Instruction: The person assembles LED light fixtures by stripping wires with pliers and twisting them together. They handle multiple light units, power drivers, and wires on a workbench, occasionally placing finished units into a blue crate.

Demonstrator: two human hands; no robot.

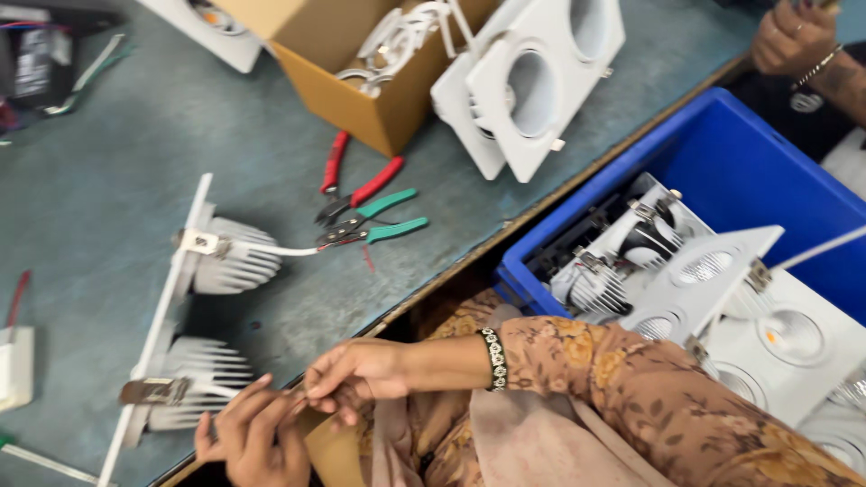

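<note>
Head view: a grey-green worktop (180,135) fills the upper left, its wooden front edge running diagonally down toward the person's lap. On it stand an open cardboard box (361,86) holding white rings, two white square lamp frames (532,86) leaning against each other, and three pliers side by side: a red-handled pair (361,180) and two green-handled pairs (383,216). To the right, off the worktop, a blue plastic crate (767,171) holds white double-lamp fittings and finned lamp bodies. A second person's hand (794,36) with a bracelet shows at the top right corner.

At the lower left, a long white lamp fixture (171,307) lies on the worktop with two finned heat sinks and metal spring clips; a thin white wire (280,250) runs from the upper one to the pliers.

The left hand (257,437) sits at the worktop's front edge, just beside the lower heat sink, fingers curled. The right hand (356,374), in a floral sleeve with a beaded bracelet, meets it from the right; its grip is pinched together at the fingertips on something small and thin between both hands. The blur hides what that is, and whether the left hand's grip closes on it I cannot tell. The fixture lies immediately left of both hands, near the left fingertips.
</note>
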